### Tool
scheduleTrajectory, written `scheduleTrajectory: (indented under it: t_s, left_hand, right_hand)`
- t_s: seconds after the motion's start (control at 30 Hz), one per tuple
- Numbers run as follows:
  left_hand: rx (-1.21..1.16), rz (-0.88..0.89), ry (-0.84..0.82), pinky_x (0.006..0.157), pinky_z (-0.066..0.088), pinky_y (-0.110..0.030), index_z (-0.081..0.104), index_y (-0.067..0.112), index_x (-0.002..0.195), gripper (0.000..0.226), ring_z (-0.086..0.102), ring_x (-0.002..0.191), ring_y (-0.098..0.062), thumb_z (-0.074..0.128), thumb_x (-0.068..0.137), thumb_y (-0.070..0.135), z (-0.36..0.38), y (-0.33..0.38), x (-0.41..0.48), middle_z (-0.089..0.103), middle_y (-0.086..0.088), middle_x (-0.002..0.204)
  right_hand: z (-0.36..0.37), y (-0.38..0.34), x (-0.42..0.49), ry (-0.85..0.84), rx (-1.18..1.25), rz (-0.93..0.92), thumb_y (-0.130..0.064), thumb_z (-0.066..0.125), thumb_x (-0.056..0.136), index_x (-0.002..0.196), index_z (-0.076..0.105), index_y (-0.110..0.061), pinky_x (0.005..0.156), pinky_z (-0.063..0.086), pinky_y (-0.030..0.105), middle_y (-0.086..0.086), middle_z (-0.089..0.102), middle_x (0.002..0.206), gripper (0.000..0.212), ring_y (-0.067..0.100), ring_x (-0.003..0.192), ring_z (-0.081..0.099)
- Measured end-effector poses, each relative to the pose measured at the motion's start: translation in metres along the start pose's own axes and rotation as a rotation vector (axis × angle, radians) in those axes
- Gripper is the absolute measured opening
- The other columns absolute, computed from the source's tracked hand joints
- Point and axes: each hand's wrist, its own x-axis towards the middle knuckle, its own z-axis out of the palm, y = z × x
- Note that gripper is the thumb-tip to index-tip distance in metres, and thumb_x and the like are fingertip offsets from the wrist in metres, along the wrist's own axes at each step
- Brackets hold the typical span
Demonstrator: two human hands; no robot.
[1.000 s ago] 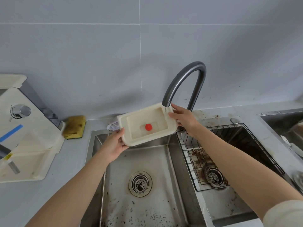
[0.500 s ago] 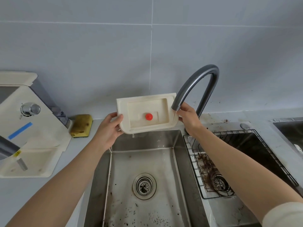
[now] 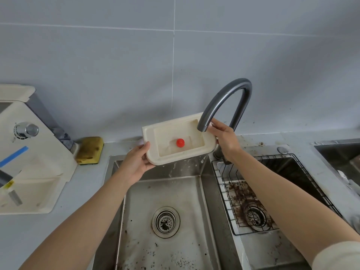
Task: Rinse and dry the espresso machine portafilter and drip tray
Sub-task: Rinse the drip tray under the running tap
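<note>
Drip tray [image 3: 167, 137] of cream plastic, a shallow rectangle with rounded corners and a stepped inner well, is held in the air over the back of the left sink basin [image 3: 136, 211], its open face tipped toward the camera. The left hand [image 3: 136, 162] grips the lower left corner, thumb laid over the rim and fingers curled beneath; the right hand [image 3: 224, 137] pinches the opposite short end, fingers wrapped round its edge. A small red float [image 3: 180, 143], round and glossy, sits in the well with a thin film of water around it. The faucet [image 3: 229, 94] is a dark matte metal gooseneck, and its spout mouth hangs in front of the tray's upper right corner. Droplets fleck the steel wall just under the tray. The basin is brushed stainless steel, speckled with dark grounds around a perforated drain strainer [image 3: 166, 222]. In the right basin a black wire rack [image 3: 229, 191] is caked with brown coffee grounds [image 3: 240, 193]. On the pale grey countertop [image 3: 78, 191] to the left lies a stained yellow sponge [image 3: 90, 150], porous, just beside a cream espresso machine [image 3: 29, 152] with a chrome knob and a strip of blue tape. Large grey tiles form the wall [image 3: 116, 65] behind.
</note>
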Motion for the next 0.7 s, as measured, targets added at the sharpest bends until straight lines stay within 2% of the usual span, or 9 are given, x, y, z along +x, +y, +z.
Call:
scheduleTrajectory:
  t_s: [0.1,0.23,0.53,0.7]
  left_hand:
    - [-0.005,-0.027,-0.016,0.084,0.048,-0.046,0.055,0.012,0.096,0.013,0.060,0.093,-0.025,0.044,0.097,0.019,0.007,-0.005,0.002,0.062,-0.010,0.100]
    - [-0.014,-0.057,-0.030,0.086,0.047,-0.047,0.055,0.013,0.101,0.014,0.060,0.094,-0.025,0.043,0.097,0.019,0.016,-0.013,0.004,0.062,-0.011,0.102]
    - [-0.023,-0.123,-0.061,0.096,0.043,-0.049,0.056,0.012,0.097,0.013,0.060,0.092,-0.024,0.045,0.097,0.019,0.039,-0.027,0.004,0.063,-0.009,0.098]
    - [-0.010,-0.168,-0.080,0.097,0.043,-0.050,0.055,0.012,0.098,0.012,0.061,0.093,-0.025,0.046,0.096,0.020,0.047,-0.036,0.000,0.063,-0.011,0.100]
  right_hand:
    - [-0.005,-0.005,-0.003,0.039,0.006,0.010,-0.006,0.049,0.091,0.125,0.055,-0.020,0.078,0.052,0.023,-0.008,0.065,0.099,0.037,0.011,0.088,0.062]
    - [-0.013,-0.004,-0.005,0.061,-0.015,0.017,-0.009,0.051,0.091,0.129,0.054,-0.015,0.086,0.052,0.032,0.005,0.063,0.117,0.039,0.023,0.102,0.060]
    - [-0.034,-0.007,-0.017,0.162,-0.069,0.017,-0.014,0.050,0.093,0.134,0.049,-0.016,0.075,0.050,0.021,0.001,0.060,0.114,0.041,0.011,0.090,0.058]
    - [-0.043,-0.005,-0.021,0.204,-0.064,0.030,-0.013,0.049,0.093,0.134,0.049,-0.012,0.071,0.050,0.021,0.004,0.058,0.119,0.041,0.016,0.095,0.056]
